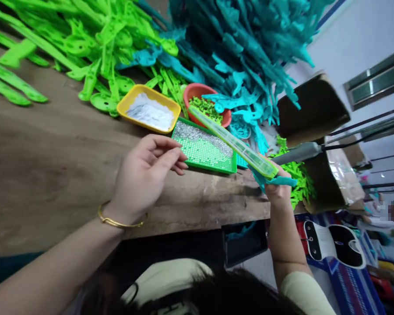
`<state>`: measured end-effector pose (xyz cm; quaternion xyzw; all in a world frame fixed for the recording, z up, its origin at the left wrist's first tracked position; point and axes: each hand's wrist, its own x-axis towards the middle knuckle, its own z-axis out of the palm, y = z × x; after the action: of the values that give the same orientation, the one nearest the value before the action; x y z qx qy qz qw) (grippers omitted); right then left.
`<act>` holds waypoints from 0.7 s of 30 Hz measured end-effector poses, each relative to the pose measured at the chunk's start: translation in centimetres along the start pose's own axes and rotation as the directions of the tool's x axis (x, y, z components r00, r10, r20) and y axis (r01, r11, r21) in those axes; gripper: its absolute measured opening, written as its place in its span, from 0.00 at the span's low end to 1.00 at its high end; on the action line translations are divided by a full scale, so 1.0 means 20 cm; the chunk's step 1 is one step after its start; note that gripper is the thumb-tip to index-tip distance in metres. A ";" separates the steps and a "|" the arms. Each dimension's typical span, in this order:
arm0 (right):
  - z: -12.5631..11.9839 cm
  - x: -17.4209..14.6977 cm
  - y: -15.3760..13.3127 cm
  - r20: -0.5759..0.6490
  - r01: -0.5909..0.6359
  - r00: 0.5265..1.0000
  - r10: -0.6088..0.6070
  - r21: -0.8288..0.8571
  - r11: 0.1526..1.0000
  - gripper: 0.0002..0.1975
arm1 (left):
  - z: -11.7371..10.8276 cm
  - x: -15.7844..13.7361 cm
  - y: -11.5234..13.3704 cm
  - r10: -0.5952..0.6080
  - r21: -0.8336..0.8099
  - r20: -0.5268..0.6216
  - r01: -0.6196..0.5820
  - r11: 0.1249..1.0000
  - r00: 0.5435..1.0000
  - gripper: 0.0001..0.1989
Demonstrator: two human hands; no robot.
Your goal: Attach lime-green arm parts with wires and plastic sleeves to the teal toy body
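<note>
My left hand hovers at the near left corner of a green perforated tray, thumb and fingers drawn together. Whatever it may pinch is too small or hidden to tell. Small silvery pieces, possibly screws, lie heaped along the tray's far side. On the right, my right hand is closed around a long lime-green plastic piece with a teal plastic part against its near end. A grey rod-shaped tool with a black cable lies just beyond that hand; whether the fingers touch it is hidden.
Behind the tray stand a yellow dish of white material and a red bowl of small green pieces. Lime-green parts and teal parts pile up at the back. Cardboard boxes stand right of the wooden table.
</note>
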<state>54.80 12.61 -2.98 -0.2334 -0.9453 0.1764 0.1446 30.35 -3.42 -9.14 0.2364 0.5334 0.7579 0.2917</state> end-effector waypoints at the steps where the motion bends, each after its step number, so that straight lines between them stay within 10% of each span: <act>1: -0.01 0.00 0.01 -0.030 -0.028 0.999 0.029 0.037 0.999 0.41 | 0.01 0.02 0.02 0.018 -0.001 0.007 -0.018 1.000 1.000 0.06; 15: -0.04 -0.03 -0.09 -0.127 0.134 0.987 -0.096 0.340 0.931 0.45 | -0.01 0.14 0.15 -0.039 -0.056 -0.050 0.036 0.998 0.998 0.04; 21: 0.05 -0.06 -0.15 -0.097 0.277 0.961 -0.260 0.269 0.923 0.38 | -0.07 0.24 0.11 -0.358 0.073 0.048 0.354 0.932 0.932 0.22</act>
<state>54.25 9.29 -2.83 -0.0841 -0.9291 0.2796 0.2272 25.55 -1.69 -7.26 0.1677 0.5820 0.6677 0.4328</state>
